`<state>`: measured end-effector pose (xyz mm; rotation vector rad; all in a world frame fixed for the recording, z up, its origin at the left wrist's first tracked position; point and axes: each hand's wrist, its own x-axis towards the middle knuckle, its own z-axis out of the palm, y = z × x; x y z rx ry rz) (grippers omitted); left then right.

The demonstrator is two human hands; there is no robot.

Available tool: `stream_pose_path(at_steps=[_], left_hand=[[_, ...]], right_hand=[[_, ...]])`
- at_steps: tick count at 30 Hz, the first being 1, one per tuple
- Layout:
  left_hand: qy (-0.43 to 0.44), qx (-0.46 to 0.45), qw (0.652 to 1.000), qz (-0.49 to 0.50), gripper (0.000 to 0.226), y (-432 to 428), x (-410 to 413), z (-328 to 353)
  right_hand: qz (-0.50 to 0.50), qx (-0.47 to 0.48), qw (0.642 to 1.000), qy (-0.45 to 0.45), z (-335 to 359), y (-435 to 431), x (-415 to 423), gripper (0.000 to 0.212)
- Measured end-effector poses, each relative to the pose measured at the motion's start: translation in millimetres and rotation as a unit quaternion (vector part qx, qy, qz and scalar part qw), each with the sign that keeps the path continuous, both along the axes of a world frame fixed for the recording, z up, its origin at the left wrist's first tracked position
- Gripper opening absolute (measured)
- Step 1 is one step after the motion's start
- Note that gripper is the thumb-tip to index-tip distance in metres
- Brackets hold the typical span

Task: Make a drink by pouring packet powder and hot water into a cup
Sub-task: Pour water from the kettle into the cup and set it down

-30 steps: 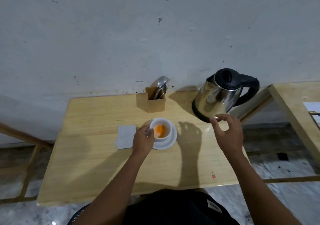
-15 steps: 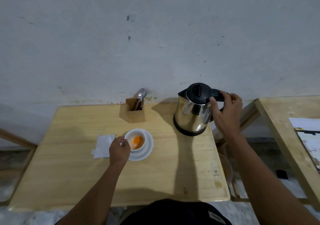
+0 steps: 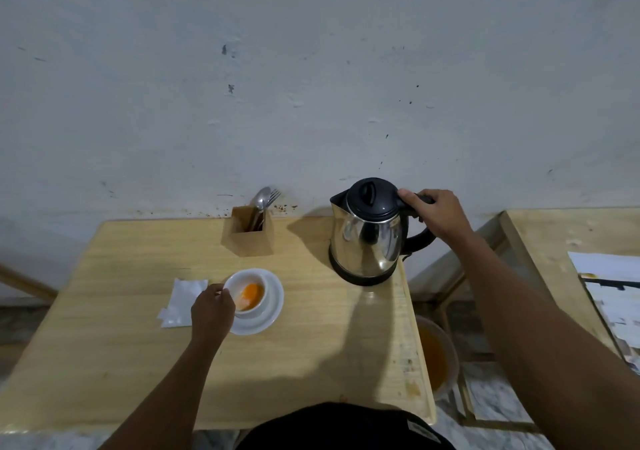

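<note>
A white cup with orange powder in its bottom stands on a white saucer near the middle of the wooden table. My left hand grips the cup's left side. A steel kettle with a black lid stands at the table's back right corner. My right hand is closed around the top of its black handle. A white packet lies flat just left of the cup.
A wooden holder with a spoon and fork stands at the back by the wall. A bowl with orange liquid sits low beside the table's right edge. A second table with papers is at the right.
My right hand went from hovering near the kettle's base to gripping its handle. My left hand stayed on the cup. The camera view shifted.
</note>
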<state>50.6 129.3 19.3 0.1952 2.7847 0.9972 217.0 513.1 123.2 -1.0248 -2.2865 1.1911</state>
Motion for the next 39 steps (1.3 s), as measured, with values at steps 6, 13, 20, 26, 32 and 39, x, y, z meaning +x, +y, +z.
stream_pose_path(at_steps=[6,13,20,26,32,39], left_hand=[[-0.005,0.001,1.000,0.015,0.023,3,0,1],[-0.012,0.009,1.000,0.022,0.024,1,0,0],[-0.012,0.015,1.000,0.014,0.022,1,-1,2],[-0.026,0.021,0.999,0.010,0.023,-2,-4,1],[-0.017,0.023,1.000,0.002,0.023,-2,-4,2],[-0.027,0.031,0.999,0.002,0.021,-3,-3,3]], right_hand=[[0.005,-0.025,1.000,-0.004,-9,15,-6,0.099],[0.000,-0.006,0.999,0.043,-15,11,-6,0.086],[-0.025,0.029,0.997,0.071,-15,2,-5,0.068],[-0.064,-0.001,0.993,0.102,-23,-4,2,0.083],[-0.087,-0.004,0.988,0.131,-18,-11,7,0.082],[-0.060,0.036,0.984,0.161,9,-27,-1,0.077]])
